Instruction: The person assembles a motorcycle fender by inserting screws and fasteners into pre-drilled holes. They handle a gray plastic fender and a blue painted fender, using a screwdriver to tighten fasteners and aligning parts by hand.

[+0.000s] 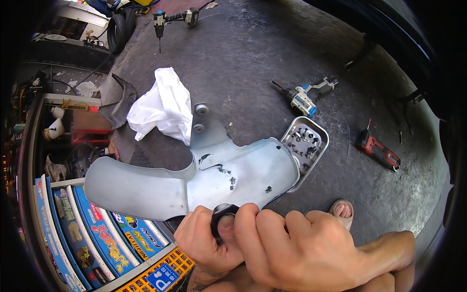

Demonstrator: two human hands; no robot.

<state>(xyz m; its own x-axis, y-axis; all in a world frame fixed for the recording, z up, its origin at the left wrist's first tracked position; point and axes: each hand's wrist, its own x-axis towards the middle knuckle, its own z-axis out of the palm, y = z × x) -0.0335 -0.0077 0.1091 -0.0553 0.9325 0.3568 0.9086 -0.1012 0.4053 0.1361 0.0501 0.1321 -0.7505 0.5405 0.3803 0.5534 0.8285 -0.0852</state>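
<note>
A small black curved part [224, 210] is pinched between my two hands, close in front of me. My left hand [202, 238] is closed around its left side, and my right hand [306, 246] grips it from the right with curled fingers. Most of the part is covered by my fingers, so its kind is unclear. Just beyond my hands lies a large silver-grey fender-like panel [141, 187] with a mounting tab and several black smudges. A metal tray [322, 138] holding small dark screws sits partly behind the panel's right end.
White crumpled cloth or paper [163, 107] touches the panel's tab. On the dark floor lie a cordless drill [176, 19], a blue-and-white power driver [305, 100] and a red-and-black cordless tool [379, 152]. A blue stickered drawer cabinet [97, 228] stands at left. A sandalled foot [343, 210] is at right.
</note>
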